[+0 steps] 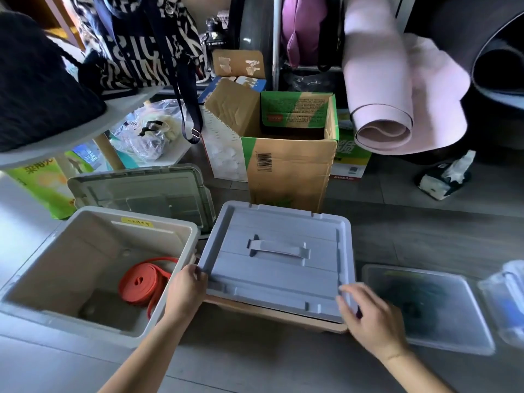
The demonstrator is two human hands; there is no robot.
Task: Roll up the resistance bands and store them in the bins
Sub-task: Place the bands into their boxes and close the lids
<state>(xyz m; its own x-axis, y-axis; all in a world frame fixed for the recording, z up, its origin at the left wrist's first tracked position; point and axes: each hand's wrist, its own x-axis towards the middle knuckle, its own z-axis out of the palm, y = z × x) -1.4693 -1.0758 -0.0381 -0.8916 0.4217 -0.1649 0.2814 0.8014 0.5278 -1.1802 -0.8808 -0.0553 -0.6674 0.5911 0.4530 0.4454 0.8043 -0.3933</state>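
A rolled orange resistance band (143,285) lies inside the open beige bin (181,231) at the left. Beside it stands a tan bin (272,313) covered by a grey-blue lid (278,268) with a handle. My left hand (185,290) grips the lid's near left corner, fingers curled over its edge. My right hand (368,316) is at the lid's near right corner, blurred, its fingertips on the rim. What the covered bin holds is hidden.
A loose grey lid (141,191) lies behind the beige bin. An open cardboard box (286,165) stands behind the grey-blue lid. A clear plastic lid (425,304) and a clear container (507,296) lie at the right. A pink rolled mat (382,109) hangs above.
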